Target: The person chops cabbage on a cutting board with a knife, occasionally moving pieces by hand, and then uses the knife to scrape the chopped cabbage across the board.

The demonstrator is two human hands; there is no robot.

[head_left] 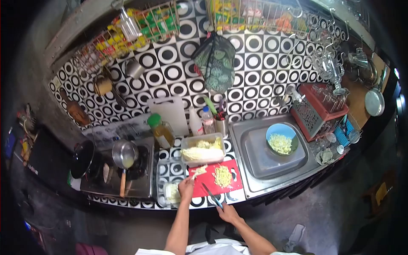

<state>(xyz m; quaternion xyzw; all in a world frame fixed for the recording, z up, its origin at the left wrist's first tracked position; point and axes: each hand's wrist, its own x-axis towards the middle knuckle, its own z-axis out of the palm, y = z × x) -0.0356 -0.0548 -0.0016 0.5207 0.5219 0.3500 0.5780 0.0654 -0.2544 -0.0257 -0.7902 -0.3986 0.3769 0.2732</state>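
My left hand [186, 188] is at the left edge of the red cutting board [204, 186], its fingers closed on pale vegetable strips [199, 171]. My right hand [229, 213] grips the handle of a knife [212, 195], whose blade points up and left over the board's lower part. A pile of chopped pale pieces [223, 176] lies on the board's right half. Just behind the board, a clear container [202, 160] holds a pale leafy vegetable [199, 153]. A smaller clear container [171, 194] with pale contents stands left of my left hand.
A sink [250, 180] at the right holds a blue bowl [281, 128] of shredded vegetable. On the left, a saucepan [124, 149] sits on the stove [146, 163]. Behind the board are a green-lidded jar [163, 137], bottles [196, 123] and a utensil holder [221, 127].
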